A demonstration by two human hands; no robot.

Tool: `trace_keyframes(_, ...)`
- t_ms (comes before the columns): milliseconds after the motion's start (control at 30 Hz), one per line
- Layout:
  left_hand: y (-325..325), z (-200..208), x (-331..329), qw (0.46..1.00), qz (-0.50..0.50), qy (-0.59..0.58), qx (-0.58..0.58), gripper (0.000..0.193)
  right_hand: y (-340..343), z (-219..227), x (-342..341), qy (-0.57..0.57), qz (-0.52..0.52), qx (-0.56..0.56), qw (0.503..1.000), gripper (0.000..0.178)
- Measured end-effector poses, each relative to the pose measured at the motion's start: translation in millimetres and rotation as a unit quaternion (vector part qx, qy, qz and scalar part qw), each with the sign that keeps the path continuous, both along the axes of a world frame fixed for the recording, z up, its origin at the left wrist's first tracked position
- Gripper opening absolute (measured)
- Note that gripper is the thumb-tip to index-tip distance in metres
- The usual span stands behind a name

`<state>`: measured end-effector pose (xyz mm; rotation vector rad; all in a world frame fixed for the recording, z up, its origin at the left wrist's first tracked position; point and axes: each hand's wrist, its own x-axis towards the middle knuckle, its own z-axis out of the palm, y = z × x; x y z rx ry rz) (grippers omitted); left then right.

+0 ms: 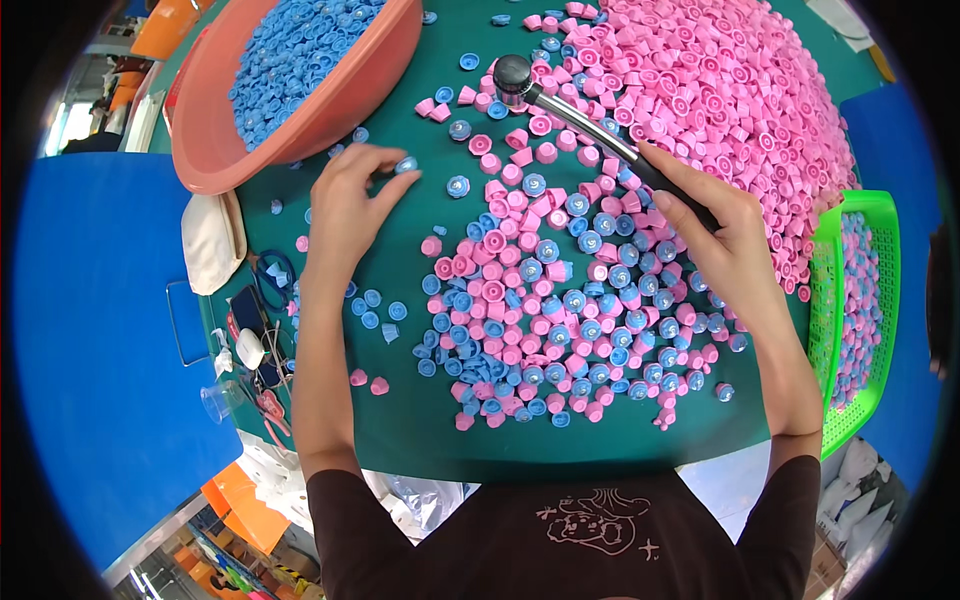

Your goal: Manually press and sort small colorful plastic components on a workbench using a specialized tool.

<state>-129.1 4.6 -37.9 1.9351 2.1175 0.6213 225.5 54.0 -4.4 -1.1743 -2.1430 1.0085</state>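
My left hand (350,195) is above the green table, near the orange-red basin. Between its thumb and fingertips it pinches a small blue cap (406,165). My right hand (728,228) is wrapped round the black grip of a hammer (580,120), which has a metal shaft and a round dark head. The hammer head is above the table, over loose pink cups and blue caps. Under and between my arms lie many small pink cups (493,290) and blue caps (372,298), some of them joined as blue-topped pink pieces (574,302).
The orange-red basin (400,60) at the far left holds blue caps. A large heap of pink cups (720,90) covers the far right. At the right edge stands a green basket (825,300) with pink-and-blue pieces. Scissors (272,280), a phone and a plastic cup (222,402) lie at left.
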Motion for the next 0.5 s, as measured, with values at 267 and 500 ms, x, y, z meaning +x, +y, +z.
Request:
trace_keyframes(267, 49, 6, 30, 0.978, -0.208, -0.003, 0.034, 0.024, 1, -7, -3, 0.047, -0.011, 0.03, 0.998, 0.038)
trace_keyframes(500, 53, 0, 31, 0.98, -0.196, -0.02, 0.005, 0.026, 4, -4, 0, -0.016, 0.002, -0.022, 1.0, 0.041)
